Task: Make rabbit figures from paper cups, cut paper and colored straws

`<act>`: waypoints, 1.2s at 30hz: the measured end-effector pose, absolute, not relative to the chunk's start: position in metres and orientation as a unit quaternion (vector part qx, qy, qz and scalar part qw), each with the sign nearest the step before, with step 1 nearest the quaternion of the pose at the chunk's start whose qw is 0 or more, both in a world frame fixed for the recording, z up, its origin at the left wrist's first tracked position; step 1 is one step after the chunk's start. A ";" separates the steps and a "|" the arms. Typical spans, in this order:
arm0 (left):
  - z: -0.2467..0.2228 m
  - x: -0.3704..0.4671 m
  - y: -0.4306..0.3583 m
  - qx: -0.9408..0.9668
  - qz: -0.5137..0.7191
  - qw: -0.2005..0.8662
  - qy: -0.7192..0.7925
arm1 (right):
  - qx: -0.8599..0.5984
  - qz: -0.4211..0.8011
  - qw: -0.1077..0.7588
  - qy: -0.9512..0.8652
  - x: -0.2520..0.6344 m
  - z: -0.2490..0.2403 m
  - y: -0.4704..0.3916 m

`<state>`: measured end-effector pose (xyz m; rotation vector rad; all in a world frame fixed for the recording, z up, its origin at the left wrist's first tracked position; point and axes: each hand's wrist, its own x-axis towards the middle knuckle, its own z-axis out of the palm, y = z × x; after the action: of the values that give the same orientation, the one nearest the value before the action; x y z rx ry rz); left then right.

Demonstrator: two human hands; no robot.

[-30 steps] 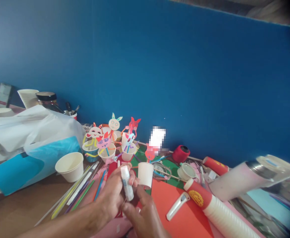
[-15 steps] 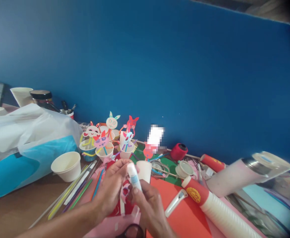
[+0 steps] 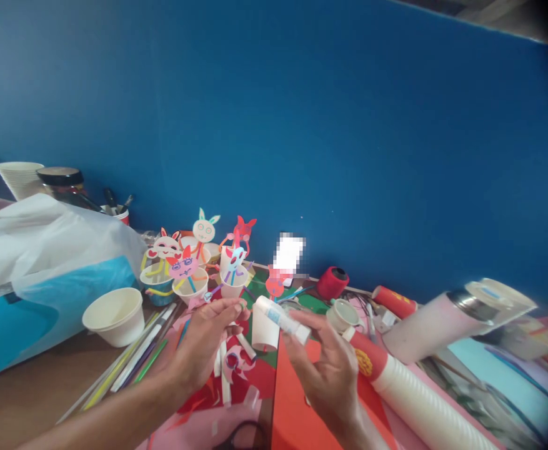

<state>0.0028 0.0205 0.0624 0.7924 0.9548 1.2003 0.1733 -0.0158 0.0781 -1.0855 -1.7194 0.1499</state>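
Note:
My right hand (image 3: 327, 365) grips a white glue stick (image 3: 280, 317) with a pale blue label between thumb and fingers, tilted with one end up to the left. Left of it, my left hand (image 3: 208, 334) is closed, fingertips and thumb pressed together; whatever they pinch I cannot make out. A white paper cup (image 3: 265, 328) stands behind the glue stick, with a red paper animal head (image 3: 275, 284) above it. Below the hands lie white paper strips and a pink paper cutout (image 3: 240, 359) on red paper.
Several paper-cup animal figures (image 3: 203, 231) stand at the back left. A white bowl (image 3: 114, 315) and drinking straws (image 3: 147, 350) are on the left. Orange card (image 3: 297, 400), a sleeve of paper cups (image 3: 423, 400), a thermos (image 3: 428, 328) and red thread (image 3: 332, 283) are on the right.
My hands have drawn apart. My right hand has moved right with the glue stick, tipping it from upright to slanted and now covering the box cutter. The view has shifted slightly right.

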 end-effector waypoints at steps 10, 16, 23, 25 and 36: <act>0.059 0.005 0.017 0.373 0.525 0.638 0.422 | -0.422 -0.005 0.466 -0.778 0.165 0.070 -0.013; 0.059 0.005 0.011 0.394 0.518 0.630 0.423 | -0.426 -0.034 0.462 -0.777 0.168 0.069 -0.009; 0.060 0.005 0.011 0.437 0.489 0.617 0.434 | -0.429 -0.020 0.451 -0.783 0.171 0.064 -0.011; 0.058 0.005 0.011 0.441 0.485 0.617 0.436 | -0.430 -0.013 0.442 -0.787 0.171 0.063 -0.011; 0.058 0.006 0.012 0.423 0.493 0.629 0.426 | -0.449 -0.006 0.422 -0.788 0.170 0.066 -0.014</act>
<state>0.0062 0.0115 0.0579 0.9694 0.9768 1.1296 0.1700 -0.0139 0.0663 -1.1242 -1.9723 -0.0147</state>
